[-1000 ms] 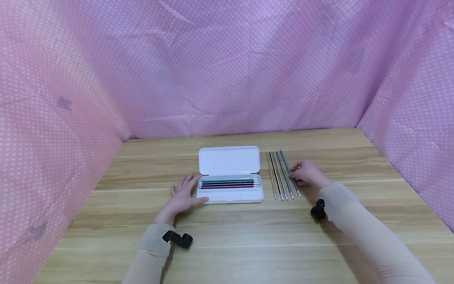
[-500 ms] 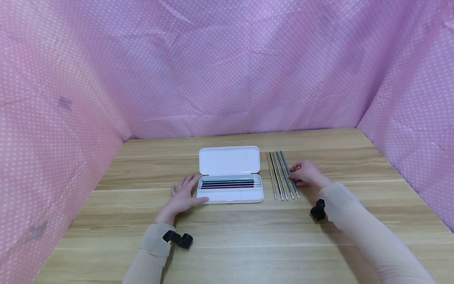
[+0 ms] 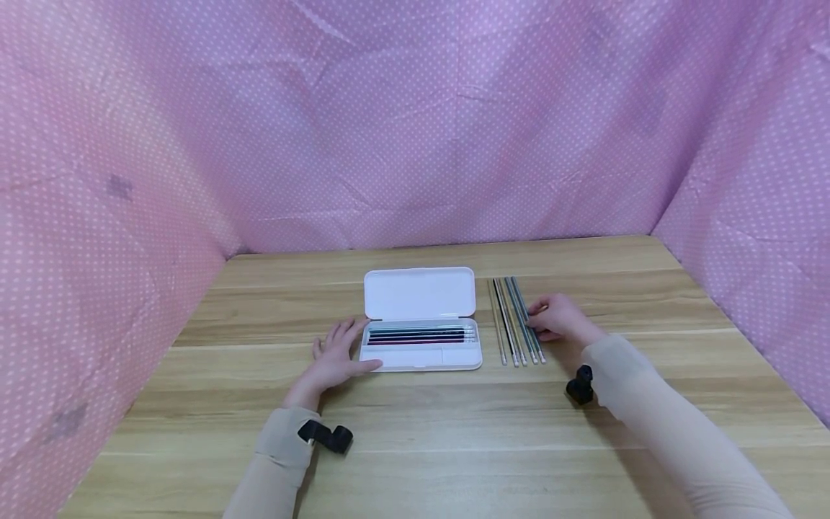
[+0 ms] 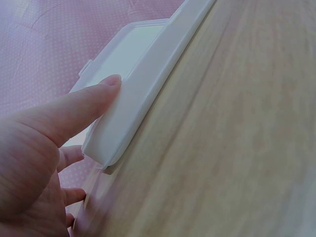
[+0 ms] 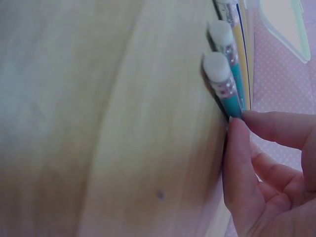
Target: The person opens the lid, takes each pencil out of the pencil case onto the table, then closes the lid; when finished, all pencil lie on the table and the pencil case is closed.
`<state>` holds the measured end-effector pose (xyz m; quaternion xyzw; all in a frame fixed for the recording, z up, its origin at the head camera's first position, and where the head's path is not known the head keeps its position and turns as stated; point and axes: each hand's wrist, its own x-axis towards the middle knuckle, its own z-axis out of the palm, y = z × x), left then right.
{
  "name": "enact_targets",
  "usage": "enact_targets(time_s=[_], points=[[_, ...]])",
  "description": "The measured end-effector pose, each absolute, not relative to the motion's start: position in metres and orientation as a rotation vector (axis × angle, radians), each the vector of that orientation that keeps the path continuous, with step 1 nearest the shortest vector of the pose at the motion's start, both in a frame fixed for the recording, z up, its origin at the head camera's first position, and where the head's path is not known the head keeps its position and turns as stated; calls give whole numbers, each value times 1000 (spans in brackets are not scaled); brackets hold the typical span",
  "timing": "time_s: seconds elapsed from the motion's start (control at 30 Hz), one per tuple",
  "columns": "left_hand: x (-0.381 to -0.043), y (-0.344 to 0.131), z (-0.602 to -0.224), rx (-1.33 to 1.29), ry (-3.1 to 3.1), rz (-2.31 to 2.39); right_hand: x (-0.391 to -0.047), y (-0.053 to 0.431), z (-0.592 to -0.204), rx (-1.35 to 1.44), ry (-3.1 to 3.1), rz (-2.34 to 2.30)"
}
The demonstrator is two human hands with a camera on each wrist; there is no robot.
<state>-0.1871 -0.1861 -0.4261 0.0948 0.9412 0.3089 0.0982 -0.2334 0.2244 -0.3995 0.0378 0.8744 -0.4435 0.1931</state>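
An open white pencil case (image 3: 415, 360) lies on the table with its lid (image 3: 418, 293) folded back; several pencils (image 3: 418, 336) fill its rear compartment. At the case's left end is my left hand (image 3: 333, 360), fingers spread. Its straight thumb (image 4: 101, 96) presses the front corner while the index finger reaches the back corner. To the right of the case, several pencils (image 3: 506, 324) lie side by side, eraser ends toward me. My right hand (image 3: 558, 317) pinches the rightmost one, a teal pencil (image 5: 229, 101) with a white eraser, between thumb and index finger, close beside another teal pencil (image 5: 237, 74).
The wood-grain table (image 3: 421, 447) is ringed at the back and sides by pink dotted cloth (image 3: 415, 144). A black camera mount sits on each wrist, the left mount (image 3: 327, 436) and the right mount (image 3: 580, 386).
The right hand has shifted the rightmost pencil slightly left, so it now lies close along its neighbour. The left hand and the case have stayed put.
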Motion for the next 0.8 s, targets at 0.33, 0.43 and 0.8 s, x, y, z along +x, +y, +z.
enact_targets(time_s=[0.33, 0.43, 0.8], points=[[-186, -187, -426, 285, 2797, 909, -232, 225, -399, 102, 2448, -1259], [-187, -187, -427, 289, 2804, 903, -232, 225, -399, 108, 2441, -1268], [-186, -186, -427, 282, 2796, 912, -232, 230, -391, 86, 2396, -1320]])
